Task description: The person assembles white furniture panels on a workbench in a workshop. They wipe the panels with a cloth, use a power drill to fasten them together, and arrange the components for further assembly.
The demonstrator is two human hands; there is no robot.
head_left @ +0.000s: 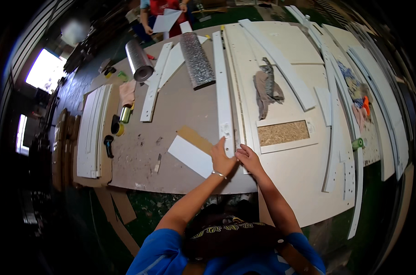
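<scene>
Workshop, woodworking/panel type: big table (131, 172) w/ long white boards (221, 82), chipboard-core panel (283, 133), silver roll (137, 58) & rags (263, 87). Also stacked panels (91, 133) at L end, grn floor (155, 217), co-worker (171, 5) opp. side.

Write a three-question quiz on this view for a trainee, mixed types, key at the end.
1. Multiple choice: which part of the long white strip is the left hand at?
A) the far end
B) the near end
C) the middle

2. True or false: the grey cloth lies to the right of that strip.

3. Fill in the blank: the flat white frame to the right of the hands surrounds a rectangle of bare ____.

Key: 1. B. 2. True. 3. Chipboard.
</scene>
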